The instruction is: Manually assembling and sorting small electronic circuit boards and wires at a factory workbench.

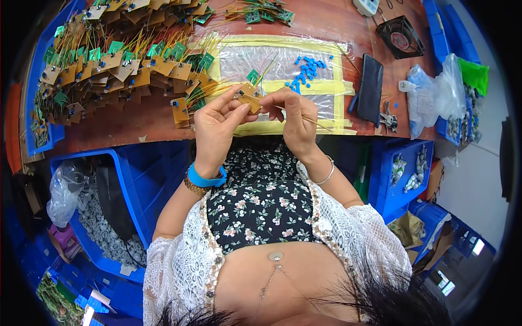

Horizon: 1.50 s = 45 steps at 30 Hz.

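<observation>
My left hand [215, 127] pinches a small brown circuit board [250, 100] by its left side, over the near edge of the table. A little green board [253, 76] with thin coloured wires stands up just beyond it and appears wired to it. Against the right side of the brown board are the fingertips of my right hand [295, 117], curled closed. That hand also holds a thin tan stick [310, 121], whose free end points to the lower right. Fingers hide the stick's other end.
Many wired brown boards [117, 65] are piled at left. Small blue parts [309, 69] lie on a taped plastic sheet [244, 57]. At right are a black phone [371, 87], keys [388, 118], a fan [401, 37] and plastic bags [432, 100]. Blue bins [136, 179] stand below the table.
</observation>
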Available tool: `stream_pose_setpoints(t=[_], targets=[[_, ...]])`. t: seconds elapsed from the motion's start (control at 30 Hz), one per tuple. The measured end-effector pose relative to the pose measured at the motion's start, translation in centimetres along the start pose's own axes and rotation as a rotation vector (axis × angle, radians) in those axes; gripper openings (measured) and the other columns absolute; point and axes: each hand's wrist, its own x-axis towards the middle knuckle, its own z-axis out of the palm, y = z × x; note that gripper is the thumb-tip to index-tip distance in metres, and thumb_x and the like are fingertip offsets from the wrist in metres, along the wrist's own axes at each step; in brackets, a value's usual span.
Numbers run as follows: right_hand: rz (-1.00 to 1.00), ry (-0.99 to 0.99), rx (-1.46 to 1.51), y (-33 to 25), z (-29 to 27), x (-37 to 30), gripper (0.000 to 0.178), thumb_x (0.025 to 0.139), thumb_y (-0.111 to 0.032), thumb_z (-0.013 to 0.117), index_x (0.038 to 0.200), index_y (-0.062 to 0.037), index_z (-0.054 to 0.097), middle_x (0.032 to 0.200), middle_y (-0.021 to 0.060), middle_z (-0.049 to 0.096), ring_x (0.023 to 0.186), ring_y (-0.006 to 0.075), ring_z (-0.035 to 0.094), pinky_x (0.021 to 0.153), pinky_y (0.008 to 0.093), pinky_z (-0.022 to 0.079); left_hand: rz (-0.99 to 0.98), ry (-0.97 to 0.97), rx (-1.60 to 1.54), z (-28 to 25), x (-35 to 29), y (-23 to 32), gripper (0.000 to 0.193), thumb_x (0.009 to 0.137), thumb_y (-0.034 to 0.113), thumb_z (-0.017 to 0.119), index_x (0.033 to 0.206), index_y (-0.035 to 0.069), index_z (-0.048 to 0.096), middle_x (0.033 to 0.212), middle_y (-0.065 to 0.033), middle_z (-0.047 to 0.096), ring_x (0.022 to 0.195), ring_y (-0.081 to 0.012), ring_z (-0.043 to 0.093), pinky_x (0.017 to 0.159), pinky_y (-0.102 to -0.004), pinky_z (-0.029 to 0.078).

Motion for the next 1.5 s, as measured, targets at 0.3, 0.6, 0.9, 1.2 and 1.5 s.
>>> stream_pose_setpoints(t=[0.3, 0.6, 0.9, 1.2, 1.5], targets=[[-0.201, -0.038, -0.313, -0.8, 0.0, 0.3, 0.032, 0.097, -0.025, 0.054, 0.088, 0.0020, 0.068, 0.077, 0.0082, 0.065, 0.065, 0.0157, 0.058, 0.057, 0.0256, 0.044, 0.008, -0.017, 0.000, -0.1, 0.1, -0.1, 0.038, 0.090, -0.005, 0.056, 0.128, -0.010, 0.049, 0.091, -0.0113, 0.065, 0.080, -0.0162, 0.066, 0.076, -0.0273, 0.058], [-0.241, -0.146, -0.451, -2.7, -1.2, 0.7, 0.011, 0.089, -0.008, 0.062, 0.093, -0.0002, 0.069, 0.082, 0.0121, 0.067, 0.071, 0.0207, 0.063, 0.065, 0.0302, 0.049, 0.027, 0.013, -0.010, -0.3, 0.2, 0.0, 0.038, 0.090, -0.005, 0.056, 0.127, -0.010, 0.049, 0.091, -0.0110, 0.064, 0.083, -0.0156, 0.065, 0.077, -0.0277, 0.058], [-0.375, 0.155, -1.139, 3.4, -7.7, 6.9, 0.012, 0.079, -0.005, 0.068, 0.091, -0.0039, 0.069, 0.079, 0.0136, 0.067, 0.075, 0.0284, 0.065, 0.067, 0.0349, 0.050, 0.024, 0.022, -0.013, -0.4, 0.2, -0.1, 0.040, 0.090, -0.003, 0.056, 0.129, -0.008, 0.049, 0.092, -0.0100, 0.064, 0.085, -0.0180, 0.067, 0.077, -0.0278, 0.058], [-0.352, 0.129, -1.192, 3.2, -7.5, 7.3, 0.012, 0.071, -0.004, 0.072, 0.082, -0.0061, 0.069, 0.078, 0.0103, 0.067, 0.073, 0.0269, 0.063, 0.069, 0.0367, 0.048, 0.019, 0.017, -0.018, -0.3, 0.3, -0.4, 0.039, 0.090, -0.004, 0.056, 0.128, -0.010, 0.048, 0.092, -0.0129, 0.065, 0.084, -0.0182, 0.067, 0.077, -0.0287, 0.058], [-0.430, -0.072, -0.678, -2.9, -0.5, 3.3, 0.020, 0.067, 0.001, 0.075, 0.083, -0.0052, 0.066, 0.079, 0.0069, 0.065, 0.078, 0.0234, 0.060, 0.070, 0.0326, 0.044, 0.072, -0.032, 0.051, 0.0, 0.4, -0.4, 0.038, 0.091, -0.005, 0.054, 0.128, -0.006, 0.051, 0.093, -0.0098, 0.065, 0.083, -0.0141, 0.065, 0.077, -0.0255, 0.056]])
